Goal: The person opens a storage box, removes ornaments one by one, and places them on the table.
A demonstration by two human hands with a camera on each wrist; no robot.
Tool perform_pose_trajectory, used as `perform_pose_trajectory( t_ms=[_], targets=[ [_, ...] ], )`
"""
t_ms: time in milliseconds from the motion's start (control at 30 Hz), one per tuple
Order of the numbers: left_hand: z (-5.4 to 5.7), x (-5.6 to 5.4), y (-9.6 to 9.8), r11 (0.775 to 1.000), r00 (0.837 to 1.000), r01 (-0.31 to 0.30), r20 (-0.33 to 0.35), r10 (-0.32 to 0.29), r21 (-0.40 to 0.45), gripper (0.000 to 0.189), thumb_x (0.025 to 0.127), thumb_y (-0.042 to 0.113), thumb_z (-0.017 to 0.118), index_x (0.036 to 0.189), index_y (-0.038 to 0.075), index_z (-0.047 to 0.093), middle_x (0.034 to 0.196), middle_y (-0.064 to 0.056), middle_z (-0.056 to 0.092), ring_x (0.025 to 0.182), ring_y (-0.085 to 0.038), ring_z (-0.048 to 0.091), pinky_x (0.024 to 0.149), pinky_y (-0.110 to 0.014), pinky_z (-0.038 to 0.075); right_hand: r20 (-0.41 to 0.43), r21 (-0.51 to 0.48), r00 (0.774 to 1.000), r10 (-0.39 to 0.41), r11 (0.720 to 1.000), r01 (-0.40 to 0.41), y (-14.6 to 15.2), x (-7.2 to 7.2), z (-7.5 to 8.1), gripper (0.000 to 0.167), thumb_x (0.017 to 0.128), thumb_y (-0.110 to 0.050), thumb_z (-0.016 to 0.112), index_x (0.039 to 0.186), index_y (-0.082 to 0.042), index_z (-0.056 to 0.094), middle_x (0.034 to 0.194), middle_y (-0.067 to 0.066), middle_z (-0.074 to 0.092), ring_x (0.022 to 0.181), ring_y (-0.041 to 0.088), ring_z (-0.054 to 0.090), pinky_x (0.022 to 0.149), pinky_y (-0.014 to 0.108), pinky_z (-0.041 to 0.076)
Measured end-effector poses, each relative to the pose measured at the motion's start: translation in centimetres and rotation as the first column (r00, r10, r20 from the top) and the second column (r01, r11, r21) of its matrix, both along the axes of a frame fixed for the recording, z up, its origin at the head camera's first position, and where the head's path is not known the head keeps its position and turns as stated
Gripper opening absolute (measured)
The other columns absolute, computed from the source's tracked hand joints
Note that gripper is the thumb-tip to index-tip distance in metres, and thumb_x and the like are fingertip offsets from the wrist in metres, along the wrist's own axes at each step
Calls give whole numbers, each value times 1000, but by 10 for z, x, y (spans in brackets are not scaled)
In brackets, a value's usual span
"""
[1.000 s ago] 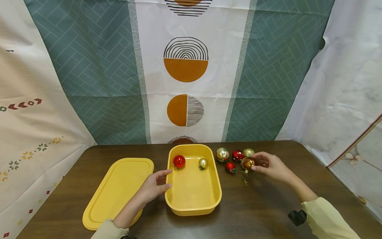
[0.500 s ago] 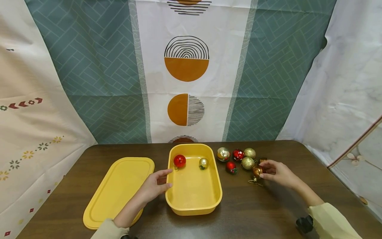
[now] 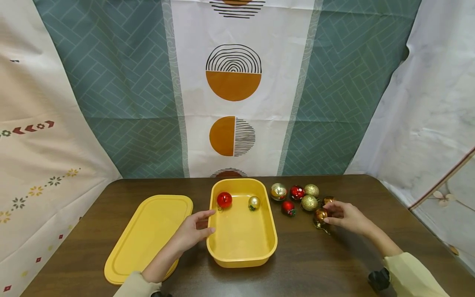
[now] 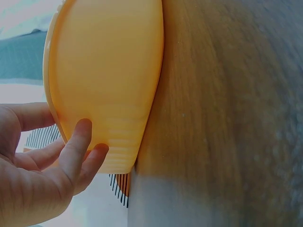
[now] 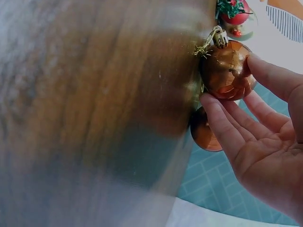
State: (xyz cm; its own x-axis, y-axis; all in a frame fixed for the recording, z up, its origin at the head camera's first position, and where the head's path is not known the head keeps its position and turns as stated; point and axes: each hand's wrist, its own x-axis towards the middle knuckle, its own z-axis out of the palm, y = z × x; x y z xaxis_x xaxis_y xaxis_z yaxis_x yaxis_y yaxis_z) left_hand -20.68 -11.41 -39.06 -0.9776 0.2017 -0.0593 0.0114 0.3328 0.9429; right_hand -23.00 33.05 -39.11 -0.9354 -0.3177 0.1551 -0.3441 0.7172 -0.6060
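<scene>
In the head view, my right hand (image 3: 346,215) pinches a shiny copper-brown Christmas bauble (image 3: 320,216) low at the table. The right wrist view shows that bauble (image 5: 226,71) between thumb and fingers, its gold cap and string pointing away from the palm. A second copper bauble (image 5: 207,131) lies close by, partly hidden by the fingers. My left hand (image 3: 191,232) holds the left wall of an open yellow box (image 3: 243,262). In the left wrist view, some fingers (image 4: 78,142) rest on the wall's outside. Inside the box sit a red bauble (image 3: 224,200) and a gold bauble (image 3: 254,203).
Right of the box lie a clear-and-gold bauble (image 3: 278,192), a red spotted one (image 3: 297,192), a red one with green trim (image 3: 288,208) and two gold glitter ones (image 3: 309,203). A yellow lid (image 3: 148,237) lies left. Fabric (image 3: 233,86) hangs behind the table.
My right hand has moved right with the copper bauble, away from the glitter baubles, uncovering the nearer one. Its string now trails nearer the hand. The left hand stays at the box.
</scene>
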Motion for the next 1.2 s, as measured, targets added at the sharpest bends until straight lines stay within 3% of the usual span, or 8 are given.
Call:
perform_pose_trajectory(
  t_ms=[300,567,967,1200],
  targets=[
    [0,-1,0,1000,1000,18,-3,-18,14,49,81,0,65,127,-1,49,124,-23,51,107,-34,54,78,-40,52,8,28,1000,-20,999,20,0,1,2,41,80,-18,70,109,8,57,103,22,62,92,34,61,75,36,51],
    [-1,-1,0,1000,1000,15,7,-15,15,49,81,1,64,127,-1,49,124,-23,51,106,-34,54,79,-40,52,-16,63,999,-43,997,44,2,8,15,43,78,-19,71,108,8,59,101,20,63,87,30,64,67,25,51],
    [0,0,0,1000,1000,-15,11,15,-17,49,80,1,65,127,3,51,123,-20,53,105,-33,55,77,-41,52,-93,75,996,11,997,-4,-9,12,37,40,80,-20,70,110,6,61,101,17,65,90,28,63,74,34,52],
    [1,1,1,1000,1000,-7,5,7,-12,48,81,0,65,127,1,51,123,-21,52,106,-33,55,78,-40,52,-71,52,996,49,998,-45,-30,2,41,41,80,-21,69,110,6,61,102,17,65,91,29,63,75,35,52]
  ],
)
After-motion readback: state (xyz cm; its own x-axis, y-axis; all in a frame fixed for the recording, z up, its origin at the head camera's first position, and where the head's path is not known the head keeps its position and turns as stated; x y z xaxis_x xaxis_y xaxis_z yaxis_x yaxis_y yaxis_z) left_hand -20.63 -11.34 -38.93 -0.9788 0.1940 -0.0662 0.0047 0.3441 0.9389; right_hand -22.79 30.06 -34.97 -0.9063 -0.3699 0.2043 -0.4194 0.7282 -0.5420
